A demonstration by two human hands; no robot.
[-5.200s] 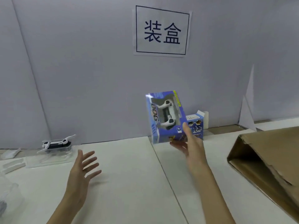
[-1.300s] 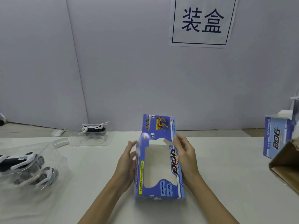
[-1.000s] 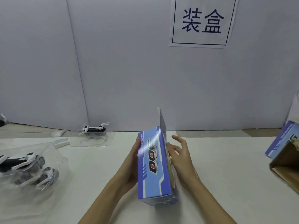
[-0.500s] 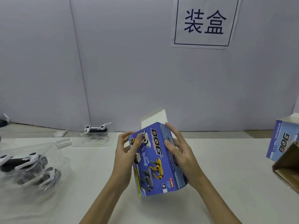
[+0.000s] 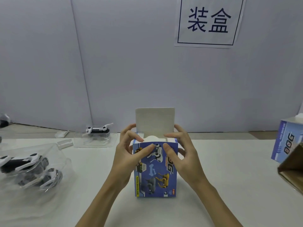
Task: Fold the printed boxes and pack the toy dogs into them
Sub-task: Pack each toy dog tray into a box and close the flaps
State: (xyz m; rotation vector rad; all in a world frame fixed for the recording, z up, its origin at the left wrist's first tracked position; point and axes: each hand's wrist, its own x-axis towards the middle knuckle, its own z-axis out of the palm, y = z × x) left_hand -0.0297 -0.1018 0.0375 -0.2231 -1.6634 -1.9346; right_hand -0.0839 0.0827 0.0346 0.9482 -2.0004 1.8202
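Upright on the desk (image 5: pixel 229 161), the printed box (image 5: pixel 155 174) looks light, thin and easily creased, so the left hand (image 5: pixel 129 154) and right hand (image 5: pixel 182 153) gripping its upper sides near the corners seems wise

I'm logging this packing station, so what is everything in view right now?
Printed box: one, blue, upright at table centre, white top flap raised, held by both hands.
Second printed box: one, blue, right edge.
Cardboard carton: one, brown, far right, partly out of view.
Toy dogs in clear trays: black and white; one at the back, left of centre; a pile at left, count unclear.
Loose white plastic pieces: near the back tray.
Paper sign: one, white, dark characters, on the wall.
Table: white.
Left hand: grips the box's left side.
Right hand: grips the box's right side.
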